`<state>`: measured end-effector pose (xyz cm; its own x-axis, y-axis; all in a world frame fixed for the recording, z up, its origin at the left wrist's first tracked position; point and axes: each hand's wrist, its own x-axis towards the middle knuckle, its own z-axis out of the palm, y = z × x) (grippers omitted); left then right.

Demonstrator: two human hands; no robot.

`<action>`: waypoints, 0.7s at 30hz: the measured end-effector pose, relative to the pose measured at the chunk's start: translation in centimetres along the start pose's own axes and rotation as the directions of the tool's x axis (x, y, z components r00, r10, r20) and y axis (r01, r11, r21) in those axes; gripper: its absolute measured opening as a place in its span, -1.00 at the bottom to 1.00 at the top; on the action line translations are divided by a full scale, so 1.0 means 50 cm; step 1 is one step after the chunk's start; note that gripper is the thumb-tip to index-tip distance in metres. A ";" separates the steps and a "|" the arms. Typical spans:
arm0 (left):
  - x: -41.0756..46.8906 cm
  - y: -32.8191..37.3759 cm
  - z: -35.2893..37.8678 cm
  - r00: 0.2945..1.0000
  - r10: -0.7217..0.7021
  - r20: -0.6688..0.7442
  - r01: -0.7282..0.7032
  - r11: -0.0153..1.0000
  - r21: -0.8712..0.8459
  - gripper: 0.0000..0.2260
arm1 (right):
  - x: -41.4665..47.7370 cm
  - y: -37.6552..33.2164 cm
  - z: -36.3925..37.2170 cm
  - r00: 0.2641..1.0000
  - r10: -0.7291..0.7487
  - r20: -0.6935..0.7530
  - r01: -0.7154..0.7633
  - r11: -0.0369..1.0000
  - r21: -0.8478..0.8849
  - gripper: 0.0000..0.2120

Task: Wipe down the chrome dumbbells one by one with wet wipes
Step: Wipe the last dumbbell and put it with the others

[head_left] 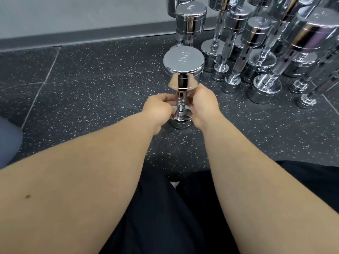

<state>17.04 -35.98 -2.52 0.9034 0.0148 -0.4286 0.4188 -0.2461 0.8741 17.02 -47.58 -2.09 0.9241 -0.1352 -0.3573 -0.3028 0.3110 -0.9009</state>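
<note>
Forearms (91, 171) meet mid-frame: left hand (159, 109) and right hand (205, 105) pinch the upright dumbbell (183, 61) by its handle; keep it from tipping.

A gym: speckled rubber floor tiles (95, 85), rows of upright chrome dumbbells (260, 52) along the wall (73, 15).

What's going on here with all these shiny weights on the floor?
A person is handling one chrome dumbbell, which stands on end on the speckled floor. The left hand and the right hand close around its knurled handle, one from each side. The other dumbbells stand upright in a cluster to the right and behind. No wipe shows in either hand from this view.
</note>
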 end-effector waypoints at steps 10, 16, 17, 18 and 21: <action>0.020 -0.010 -0.006 0.999 -0.030 -0.017 0.029 0.999 -0.026 -0.64 | 0.048 -0.001 -0.007 0.990 0.035 0.140 -0.050 0.993 0.109 -0.74; 0.010 0.007 -0.014 0.999 -0.009 -0.033 0.003 0.984 -0.179 -0.67 | 0.059 0.007 -0.007 0.990 0.064 0.127 -0.045 0.989 -0.142 -0.77; 0.007 0.015 -0.013 1.000 0.008 -0.016 -0.012 0.971 -0.238 -0.69 | 0.061 0.008 -0.008 0.991 0.062 0.116 -0.041 0.984 -0.176 -0.79; 0.005 0.023 -0.012 1.000 0.027 0.009 -0.024 0.957 -0.288 -0.72 | 0.061 0.009 -0.008 0.992 0.059 0.110 -0.037 0.980 -0.193 -0.81; 0.008 0.035 -0.012 0.994 0.088 0.057 -0.062 0.931 -0.360 -0.72 | 0.054 0.013 -0.011 0.990 0.050 0.133 -0.029 0.987 -0.155 -0.78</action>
<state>18.17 -35.85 -1.01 0.9300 -0.0621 -0.3624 0.3674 0.1189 0.9224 19.20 -48.26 -3.78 0.9307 0.0065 -0.3657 -0.3617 0.1648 -0.9176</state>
